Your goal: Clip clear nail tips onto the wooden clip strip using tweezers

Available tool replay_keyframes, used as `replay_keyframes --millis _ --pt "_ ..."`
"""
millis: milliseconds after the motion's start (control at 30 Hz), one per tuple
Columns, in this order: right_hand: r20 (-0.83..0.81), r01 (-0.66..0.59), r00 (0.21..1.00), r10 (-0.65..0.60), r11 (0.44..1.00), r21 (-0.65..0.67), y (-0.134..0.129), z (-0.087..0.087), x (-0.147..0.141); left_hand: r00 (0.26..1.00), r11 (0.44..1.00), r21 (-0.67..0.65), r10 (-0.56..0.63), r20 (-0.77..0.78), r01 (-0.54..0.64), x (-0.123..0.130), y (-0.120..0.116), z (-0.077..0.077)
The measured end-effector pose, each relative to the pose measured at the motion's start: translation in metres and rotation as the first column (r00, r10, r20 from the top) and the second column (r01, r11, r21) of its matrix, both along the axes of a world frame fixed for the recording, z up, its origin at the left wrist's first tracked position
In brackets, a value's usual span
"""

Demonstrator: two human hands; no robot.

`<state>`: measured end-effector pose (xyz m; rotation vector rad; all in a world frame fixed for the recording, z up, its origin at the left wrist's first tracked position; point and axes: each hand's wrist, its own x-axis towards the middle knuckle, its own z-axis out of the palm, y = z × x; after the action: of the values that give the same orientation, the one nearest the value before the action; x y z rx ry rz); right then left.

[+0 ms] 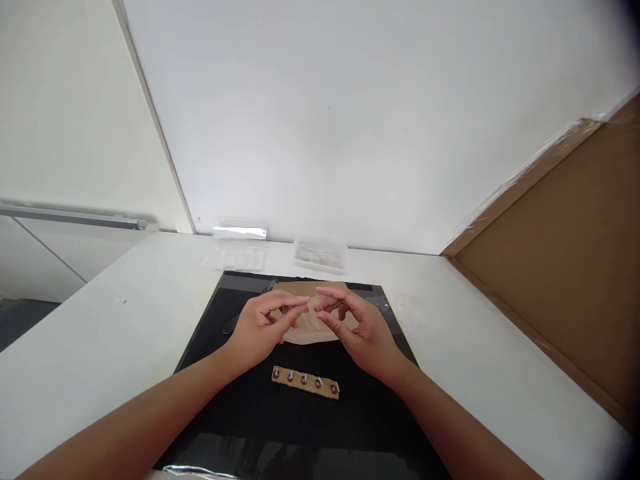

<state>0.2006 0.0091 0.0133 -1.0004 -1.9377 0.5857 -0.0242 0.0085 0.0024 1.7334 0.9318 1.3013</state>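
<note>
My left hand (267,323) and my right hand (360,330) meet over the middle of a black mat. Between their fingertips is a thin, clear plastic piece (314,313) with narrow curved edges; its exact kind cannot be made out. The thumb and index finger of each hand pinch it from either side. Under the hands lies a tan sheet (305,337), partly covered by them. Closer to me, a torn cardboard strip (305,382) carries a row of several small round shiny pieces, each with a whitish bit on top.
At the back, a clear open case (235,255) stands left of a translucent box (320,255) with clear pieces inside. The black mat (295,427) lies on a white table (145,300). Small clear bits (407,313) lie to the right. A cardboard panel (565,253) rises at the right.
</note>
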Motion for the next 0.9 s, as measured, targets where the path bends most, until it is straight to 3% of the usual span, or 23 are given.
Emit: replay_keyframes --millis 100,200,400,567,700,900 --pt "-0.024 0.000 1.000 0.000 1.000 -0.011 -0.002 0.000 -0.002 0.997 0.996 0.067 -0.054 -0.053 0.057 0.000 -0.001 0.000" --pt "-0.062 0.002 0.998 -0.004 0.999 -0.033 -0.002 0.000 -0.001 0.989 0.965 0.262 0.038 -0.140 0.000 0.001 -0.001 0.000" --pt "-0.113 -0.012 0.994 0.002 0.996 -0.085 -0.003 -0.002 -0.003 0.949 0.857 0.515 0.155 -0.274 0.009 -0.002 -0.001 0.004" --pt "-0.209 0.010 0.977 -0.048 0.984 -0.178 -0.005 -0.006 -0.008 0.820 0.700 0.711 0.371 -0.435 0.060 -0.009 0.004 0.001" --pt "-0.257 -0.026 0.966 -0.038 0.970 -0.241 -0.005 -0.004 -0.009 0.753 0.636 0.763 0.445 -0.485 0.116 -0.014 0.008 0.000" --pt "-0.215 -0.026 0.976 -0.028 0.969 -0.244 -0.004 -0.001 -0.006 0.746 0.627 0.767 0.446 -0.494 0.133 -0.014 0.007 0.004"
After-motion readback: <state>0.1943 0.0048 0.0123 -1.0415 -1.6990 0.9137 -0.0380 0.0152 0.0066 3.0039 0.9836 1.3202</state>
